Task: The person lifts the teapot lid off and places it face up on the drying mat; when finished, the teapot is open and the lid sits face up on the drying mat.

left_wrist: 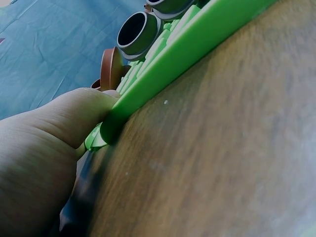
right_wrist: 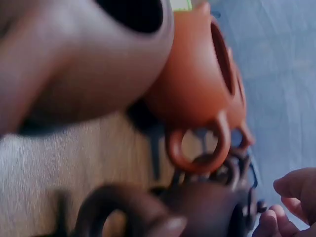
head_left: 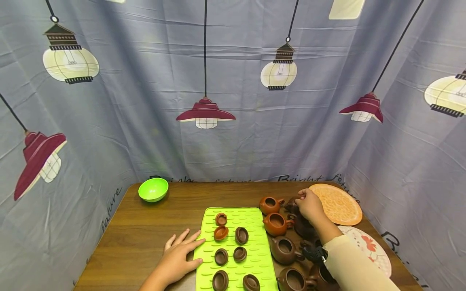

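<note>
Toward the back right, my right hand (head_left: 309,205) is over a small dark brown teapot (head_left: 292,205), its fingers bent. In the right wrist view, thumb and fingertips (right_wrist: 269,221) stand slightly apart beside a small dark knob (right_wrist: 261,204). My left hand (head_left: 178,258) spreads its fingers along the left edge of a lime green mat (head_left: 255,250), the thumb (left_wrist: 94,101) at its rim in the left wrist view. Upon the mat lie reddish lids (head_left: 221,233) and several dark brown lids (head_left: 221,257). Orange-red teapots (head_left: 275,224) and several brown teapots (head_left: 285,250), mouths uncovered, line its right side.
A bright green bowl (head_left: 153,190) stands at the table's back left. Two round mats, one orange (head_left: 336,204) and one pale with red figures (head_left: 365,246), lie along the right edge, near my right forearm. Behind the wooden table (head_left: 145,226) hangs a grey-blue curtain (head_left: 153,133).
</note>
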Tool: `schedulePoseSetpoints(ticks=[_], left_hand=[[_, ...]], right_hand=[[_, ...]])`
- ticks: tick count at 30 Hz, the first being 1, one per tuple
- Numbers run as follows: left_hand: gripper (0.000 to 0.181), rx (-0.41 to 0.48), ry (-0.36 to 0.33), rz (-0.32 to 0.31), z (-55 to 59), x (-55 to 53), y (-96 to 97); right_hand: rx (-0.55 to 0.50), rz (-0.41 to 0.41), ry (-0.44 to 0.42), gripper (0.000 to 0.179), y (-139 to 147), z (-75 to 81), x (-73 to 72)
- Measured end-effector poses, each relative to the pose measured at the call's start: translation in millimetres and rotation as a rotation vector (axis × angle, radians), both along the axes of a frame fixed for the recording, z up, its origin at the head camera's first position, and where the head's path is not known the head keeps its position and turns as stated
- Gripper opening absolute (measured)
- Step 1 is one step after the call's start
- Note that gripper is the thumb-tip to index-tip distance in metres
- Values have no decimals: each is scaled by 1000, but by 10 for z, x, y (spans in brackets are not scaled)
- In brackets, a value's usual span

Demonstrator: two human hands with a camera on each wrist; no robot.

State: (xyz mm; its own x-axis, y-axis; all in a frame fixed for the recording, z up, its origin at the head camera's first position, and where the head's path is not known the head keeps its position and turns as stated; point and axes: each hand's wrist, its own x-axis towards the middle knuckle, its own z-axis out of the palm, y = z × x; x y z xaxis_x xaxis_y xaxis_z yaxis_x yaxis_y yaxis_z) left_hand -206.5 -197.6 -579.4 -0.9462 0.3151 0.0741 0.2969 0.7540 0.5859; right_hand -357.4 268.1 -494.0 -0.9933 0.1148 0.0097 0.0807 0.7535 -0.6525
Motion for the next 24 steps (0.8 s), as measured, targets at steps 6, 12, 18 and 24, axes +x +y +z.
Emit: schedulePoseSetpoints(ticks=[6,12,18,24], left_hand=[[60,0,4,4,-13,0,-5],[60,0,8,2,-6,-4,-11],[60,-3,7,0,-6,-3,-10],[60,8,-1,-3,-5,-2,-7]], right_hand=[[-81,-35,-23,37,118,-99,-30],[-78,-47,-36,32,152,-129,-58],[-111,-79,-50,27,192,-163,-64],[-146,-102,-42,23,204,-195,-91]])
